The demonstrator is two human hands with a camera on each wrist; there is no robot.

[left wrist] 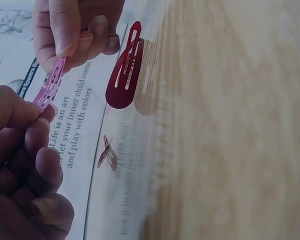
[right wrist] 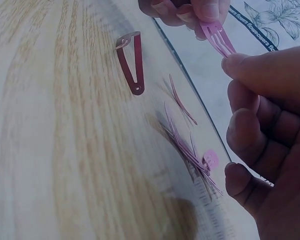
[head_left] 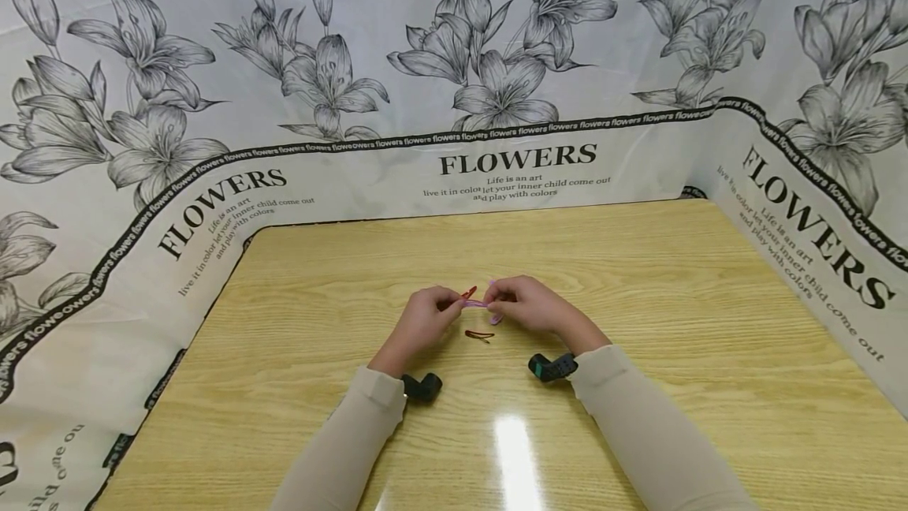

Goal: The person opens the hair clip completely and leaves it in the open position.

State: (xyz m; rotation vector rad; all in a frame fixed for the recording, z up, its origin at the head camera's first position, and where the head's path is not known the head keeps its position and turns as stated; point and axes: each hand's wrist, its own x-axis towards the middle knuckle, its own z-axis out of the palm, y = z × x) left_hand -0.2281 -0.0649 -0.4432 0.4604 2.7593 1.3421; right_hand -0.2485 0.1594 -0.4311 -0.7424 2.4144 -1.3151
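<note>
A pink snap hair clip (head_left: 474,303) is stretched between both hands, raised over the table. My left hand (head_left: 433,318) pinches one end between thumb and forefinger, while my right hand (head_left: 528,302) grips the other end the same way. The left wrist view shows the clip's slotted metal strips (left wrist: 51,87) side-on between the fingertips. Just below the hands lies a dark red hair clip (head_left: 478,335), seen close up with its frame parted in the right wrist view. A second red clip (head_left: 470,292) rests behind the left fingertips.
Several pink hair clips (right wrist: 182,137) lie loosely piled beside the right hand, partly hidden by it in the head view. The wood-grain table (head_left: 319,274) is bordered by a white flower-printed cloth (head_left: 369,180) at its back and sides.
</note>
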